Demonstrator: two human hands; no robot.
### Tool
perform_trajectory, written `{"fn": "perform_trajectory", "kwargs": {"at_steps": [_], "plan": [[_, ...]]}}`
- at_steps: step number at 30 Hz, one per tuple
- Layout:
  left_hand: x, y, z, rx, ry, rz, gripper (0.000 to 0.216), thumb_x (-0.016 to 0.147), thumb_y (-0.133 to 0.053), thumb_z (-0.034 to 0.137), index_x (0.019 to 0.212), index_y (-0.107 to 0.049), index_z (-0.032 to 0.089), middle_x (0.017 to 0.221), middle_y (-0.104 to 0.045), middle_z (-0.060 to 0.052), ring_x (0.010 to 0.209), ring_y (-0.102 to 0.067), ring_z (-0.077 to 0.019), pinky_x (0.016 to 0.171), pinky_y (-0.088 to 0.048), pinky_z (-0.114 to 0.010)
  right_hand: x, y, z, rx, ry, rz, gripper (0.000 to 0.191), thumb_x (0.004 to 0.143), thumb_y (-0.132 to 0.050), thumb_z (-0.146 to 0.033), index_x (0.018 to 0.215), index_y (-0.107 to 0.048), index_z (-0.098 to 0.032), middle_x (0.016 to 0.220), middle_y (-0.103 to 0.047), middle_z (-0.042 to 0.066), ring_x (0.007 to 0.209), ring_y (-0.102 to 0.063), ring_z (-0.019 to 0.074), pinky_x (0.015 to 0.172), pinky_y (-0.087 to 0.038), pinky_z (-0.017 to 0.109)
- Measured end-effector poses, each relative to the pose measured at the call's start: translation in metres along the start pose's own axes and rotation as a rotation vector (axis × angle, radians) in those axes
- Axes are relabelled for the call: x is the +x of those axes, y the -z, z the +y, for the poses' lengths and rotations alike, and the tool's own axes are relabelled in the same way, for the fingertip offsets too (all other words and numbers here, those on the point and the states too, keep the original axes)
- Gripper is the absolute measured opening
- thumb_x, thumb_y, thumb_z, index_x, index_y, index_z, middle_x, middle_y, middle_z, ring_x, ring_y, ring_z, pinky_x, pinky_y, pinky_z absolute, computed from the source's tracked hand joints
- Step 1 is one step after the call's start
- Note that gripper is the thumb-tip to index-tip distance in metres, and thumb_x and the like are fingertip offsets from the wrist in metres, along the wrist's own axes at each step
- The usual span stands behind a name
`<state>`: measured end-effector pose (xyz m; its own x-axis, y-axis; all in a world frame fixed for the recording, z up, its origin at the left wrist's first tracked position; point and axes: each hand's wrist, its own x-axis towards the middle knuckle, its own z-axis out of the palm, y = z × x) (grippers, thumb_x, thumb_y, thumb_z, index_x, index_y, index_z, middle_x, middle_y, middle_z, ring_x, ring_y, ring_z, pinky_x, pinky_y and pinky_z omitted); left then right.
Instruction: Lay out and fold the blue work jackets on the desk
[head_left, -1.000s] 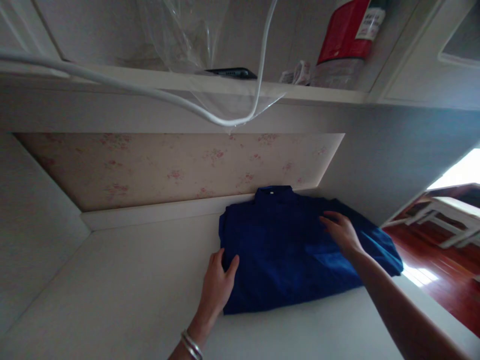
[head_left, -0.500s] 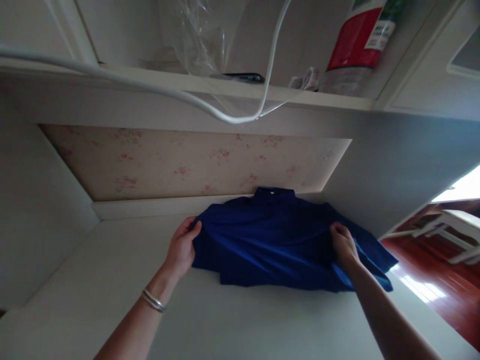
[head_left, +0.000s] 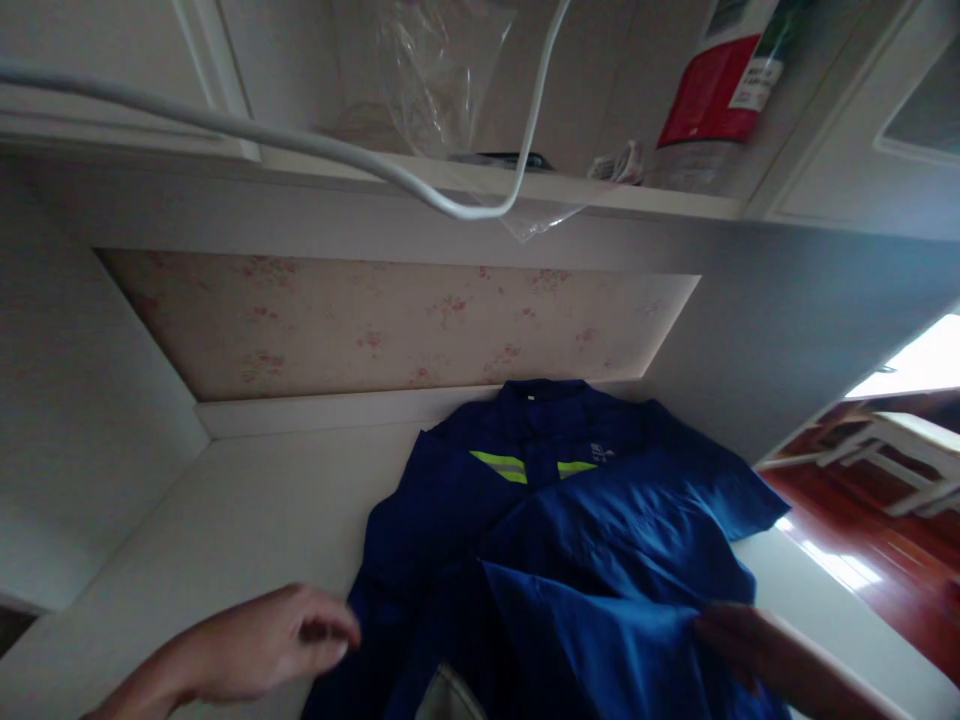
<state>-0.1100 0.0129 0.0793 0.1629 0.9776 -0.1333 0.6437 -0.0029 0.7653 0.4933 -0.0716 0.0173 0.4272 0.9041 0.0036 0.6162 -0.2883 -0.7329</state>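
Observation:
A dark blue work jacket (head_left: 420, 520) is spread over the white surface, its collar towards the back. Yellow-green and grey reflective strips cross its chest, with a small light logo on the right side. Part of the cloth is folded over and bunched at the right front. My left hand (head_left: 255, 645) is beside the jacket's left edge, fingers curved, a gap between thumb and fingers, nothing visible in it. At the lower right, my right hand (head_left: 750, 640) grips the raised blue cloth; its fingers are dark and blurred.
Above hangs a white cable (head_left: 337, 150) in front of a shelf (head_left: 675, 200) with a clear plastic bag (head_left: 431, 90) and a red-labelled container (head_left: 709, 95). Side panels (head_left: 795, 320) flank the surface. A white stool (head_left: 900, 450) stands on the red-brown floor.
The jacket has been opened out towards me, so its chest strips and logo now show. My left hand has let go of the cloth; both hands have moved nearer to me.

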Motion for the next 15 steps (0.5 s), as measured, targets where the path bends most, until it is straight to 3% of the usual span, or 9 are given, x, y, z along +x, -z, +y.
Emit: {"fn": "perform_trajectory", "kwargs": {"at_steps": [2,4,7,9,12,15], "plan": [[0.031,-0.022,0.01,-0.041,-0.027,-0.097,0.049,0.077,-0.058,0.064,0.104,-0.072,0.025,0.107,-0.074,-0.007,0.097,-0.069,-0.0231,0.09,-0.051,-0.032,0.031,0.003,-0.004,-0.076,-0.057,0.081,0.061,0.065,-0.057,-0.073,0.099,-0.067,-0.023,0.088,-0.07,0.014,0.081,-0.067,0.0322,0.075,-0.055,0.047],[0.062,-0.051,0.01,-0.046,0.02,0.124,0.069,0.08,-0.049,0.066,0.123,-0.061,0.013,0.128,-0.065,-0.017,0.112,-0.064,-0.0276,0.099,-0.047,-0.037,0.056,0.0,-0.005,-0.17,-0.141,0.214,0.081,0.066,-0.054,-0.076,0.124,-0.058,-0.019,0.116,-0.065,0.021,0.105,-0.064,0.0381,0.09,-0.051,0.053],[0.091,-0.092,0.005,0.0,0.076,0.213,0.081,0.08,-0.052,0.063,0.132,-0.049,0.001,0.132,-0.059,-0.028,0.12,-0.06,-0.0336,0.101,-0.046,-0.042,0.076,-0.016,-0.002,-0.184,-0.234,0.192,0.1,0.063,-0.056,-0.075,0.136,-0.047,-0.008,0.129,-0.057,0.028,0.12,-0.056,0.0425,0.1,-0.047,0.055],[0.095,-0.108,0.005,0.041,0.043,0.184,0.064,0.081,-0.057,0.049,0.126,-0.056,0.005,0.122,-0.066,-0.023,0.112,-0.064,-0.0308,0.096,-0.048,-0.038,0.078,-0.029,-0.003,-0.169,-0.211,0.137,0.094,0.065,-0.055,-0.069,0.134,-0.048,-0.006,0.126,-0.06,0.027,0.118,-0.058,0.0416,0.101,-0.047,0.053],[0.086,-0.102,0.006,0.123,-0.045,0.149,0.029,0.084,-0.053,0.033,0.101,-0.068,0.015,0.1,-0.073,-0.012,0.094,-0.069,-0.023,0.085,-0.049,-0.031,0.07,-0.044,-0.022,-0.242,-0.035,0.202,0.077,0.074,-0.049,-0.062,0.13,-0.053,-0.01,0.125,-0.062,0.023,0.117,-0.059,0.0396,0.1,-0.047,0.053],[0.072,-0.061,-0.01,0.235,-0.081,0.21,0.025,0.087,-0.046,0.033,0.088,-0.068,0.019,0.093,-0.07,-0.009,0.089,-0.067,-0.0214,0.082,-0.049,-0.03,0.06,-0.059,-0.067,-0.225,0.187,0.221,0.067,0.082,-0.045,-0.059,0.131,-0.054,-0.014,0.126,-0.063,0.018,0.115,-0.06,0.0351,0.1,-0.048,0.049]]}}
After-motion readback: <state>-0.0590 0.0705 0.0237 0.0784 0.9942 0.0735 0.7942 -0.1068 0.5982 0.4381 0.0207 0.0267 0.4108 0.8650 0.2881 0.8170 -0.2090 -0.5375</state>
